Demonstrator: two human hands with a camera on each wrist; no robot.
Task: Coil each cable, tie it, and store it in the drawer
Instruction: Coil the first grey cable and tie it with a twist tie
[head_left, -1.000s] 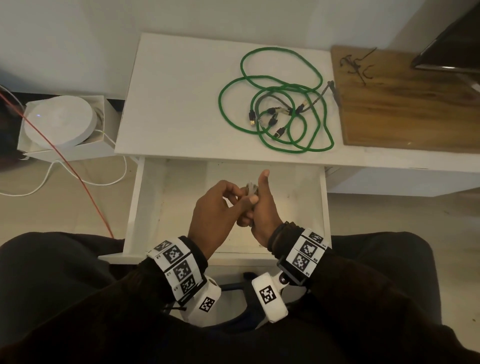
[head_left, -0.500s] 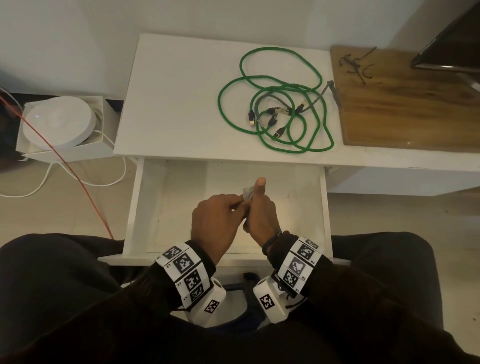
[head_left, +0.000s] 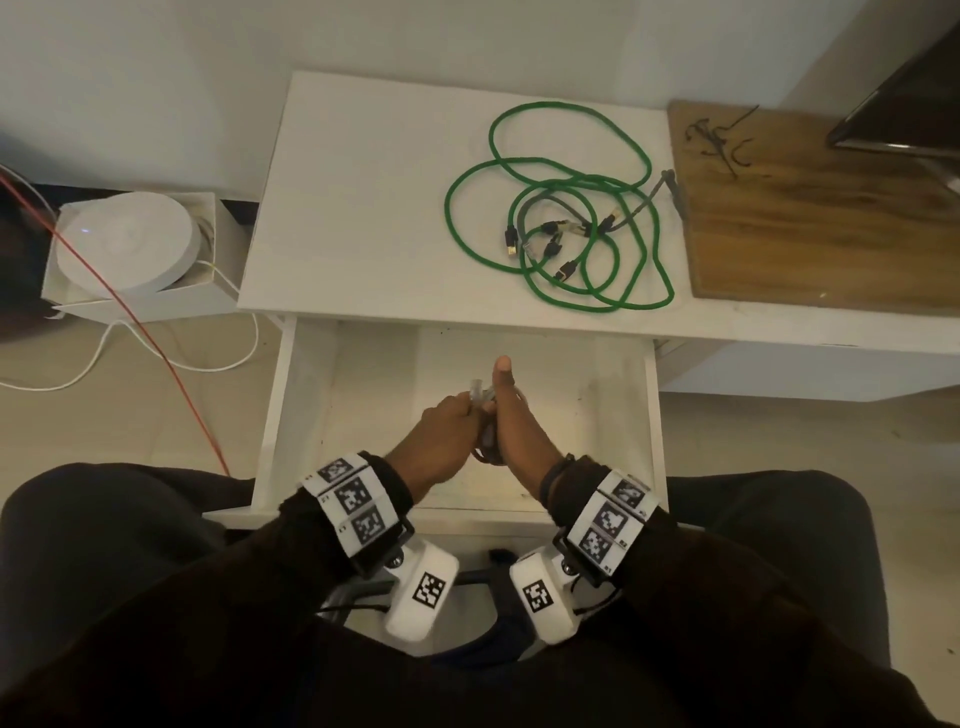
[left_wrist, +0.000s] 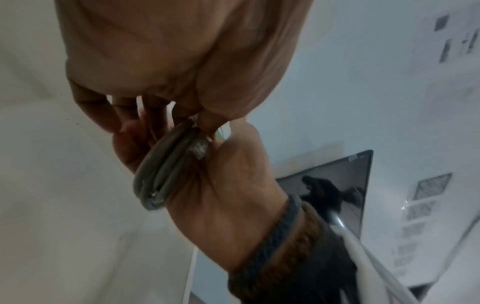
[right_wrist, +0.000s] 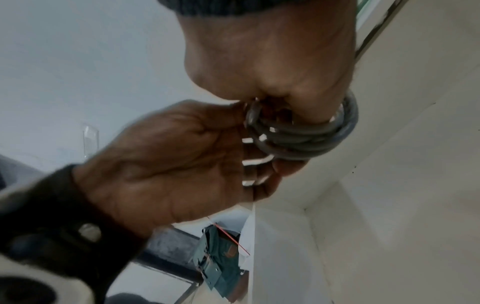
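A small grey cable coil (head_left: 487, 442) is held between both hands above the open white drawer (head_left: 291, 415). My right hand (head_left: 511, 418) grips the coil with its fingers curled round it and its thumb pointing up. My left hand (head_left: 451, 427) pinches the cable's end with the clear connector (head_left: 475, 388) at the top of the coil. The left wrist view shows the coil (left_wrist: 161, 170) as several grey loops in the right palm. In the right wrist view the coil (right_wrist: 298, 139) hangs under the right fist. Several loose green cables (head_left: 556, 208) lie tangled on the white table (head_left: 363, 182).
A wooden board (head_left: 831, 234) with small dark ties (head_left: 717, 140) lies at the table's right end, under a dark monitor (head_left: 909, 104). Left of the table stand a white round device (head_left: 124, 239) on a box, white cords and a red wire (head_left: 130, 322) on the floor.
Both hands have shifted slightly forward over the drawer with the coil. The left fingers have closed in from a raised curl to a pinch at the coil's top.
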